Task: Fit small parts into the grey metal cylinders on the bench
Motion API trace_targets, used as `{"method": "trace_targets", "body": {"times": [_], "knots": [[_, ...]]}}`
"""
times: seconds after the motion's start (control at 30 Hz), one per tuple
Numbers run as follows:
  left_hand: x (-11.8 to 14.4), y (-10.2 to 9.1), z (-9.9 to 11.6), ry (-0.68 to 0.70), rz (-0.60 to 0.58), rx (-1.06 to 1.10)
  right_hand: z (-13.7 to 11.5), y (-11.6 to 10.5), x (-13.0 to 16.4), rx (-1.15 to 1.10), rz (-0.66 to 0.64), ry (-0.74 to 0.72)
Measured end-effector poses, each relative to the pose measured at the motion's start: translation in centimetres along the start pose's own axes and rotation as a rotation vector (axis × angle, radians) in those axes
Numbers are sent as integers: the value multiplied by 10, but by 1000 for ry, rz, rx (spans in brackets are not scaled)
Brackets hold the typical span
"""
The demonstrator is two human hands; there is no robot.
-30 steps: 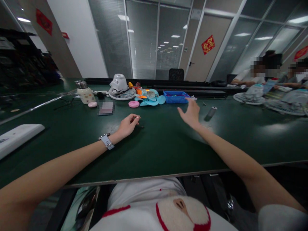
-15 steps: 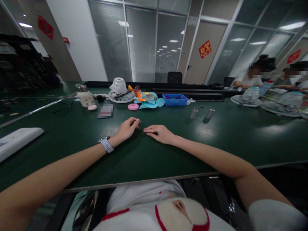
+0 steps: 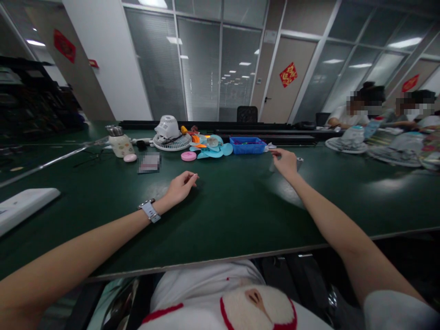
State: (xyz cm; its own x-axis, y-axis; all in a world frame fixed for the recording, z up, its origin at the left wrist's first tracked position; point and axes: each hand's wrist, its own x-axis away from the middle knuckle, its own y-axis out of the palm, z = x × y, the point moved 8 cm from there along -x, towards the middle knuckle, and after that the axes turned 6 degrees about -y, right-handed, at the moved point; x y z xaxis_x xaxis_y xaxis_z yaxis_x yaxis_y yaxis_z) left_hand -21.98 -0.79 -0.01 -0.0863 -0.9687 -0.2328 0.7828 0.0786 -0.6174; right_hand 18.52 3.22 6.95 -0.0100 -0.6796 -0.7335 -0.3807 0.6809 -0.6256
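Observation:
My left hand (image 3: 181, 187) rests on the green tabletop with its fingers curled together and the thumb against them; nothing shows in it. Farther out on the right, my right hand (image 3: 286, 164) is stretched over the table with thumb and forefinger apart. It is just at the two small metallic cylinders. One cylinder (image 3: 299, 161) peeks out behind the hand on its right. The other one is mostly hidden, near my fingertips, and whether they touch it is not clear. A blue plastic basket (image 3: 248, 146) stands just left of this hand, with small items in it.
Along the back lie a white fan body and grille (image 3: 168, 133), pale blue fan blades (image 3: 215, 149), a pink round piece (image 3: 189, 156) and a patterned bottle (image 3: 121, 144). A white box-like object (image 3: 27, 206) sits at left. People sit at far right near more fan parts.
My right hand has moved from beside the left hand out to the right and away from me, up to the cylinders. My left hand has stayed in place.

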Motion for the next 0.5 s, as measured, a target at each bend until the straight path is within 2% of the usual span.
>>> {"method": "trace_targets", "body": {"times": [0.13,0.5], "knots": [[-1,0,0,0,1,-11,22,3,0,31,3,28],[0,1,1,0,-10,-12,29,10,2,27,-31,41]]}}
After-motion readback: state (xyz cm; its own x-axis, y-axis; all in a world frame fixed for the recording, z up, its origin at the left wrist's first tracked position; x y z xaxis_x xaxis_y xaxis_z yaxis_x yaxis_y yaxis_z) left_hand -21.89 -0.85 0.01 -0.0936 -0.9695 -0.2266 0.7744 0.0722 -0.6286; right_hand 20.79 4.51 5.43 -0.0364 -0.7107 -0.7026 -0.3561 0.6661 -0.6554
